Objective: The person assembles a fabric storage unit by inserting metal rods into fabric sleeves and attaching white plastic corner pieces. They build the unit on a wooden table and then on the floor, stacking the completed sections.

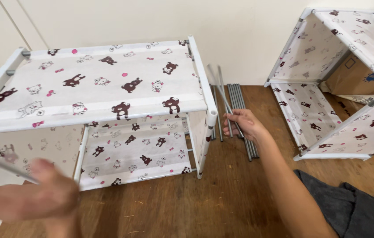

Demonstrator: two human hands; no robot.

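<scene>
From the head view, your right hand [243, 123] is closed on one grey rod [222, 90], its long axis running far-left from your fingers, over the rods [240, 114] lying on the floor right of the rack [107, 88]. Your left hand [24, 194], near-left and blurred, seems closed on another rod [1, 167].
</scene>
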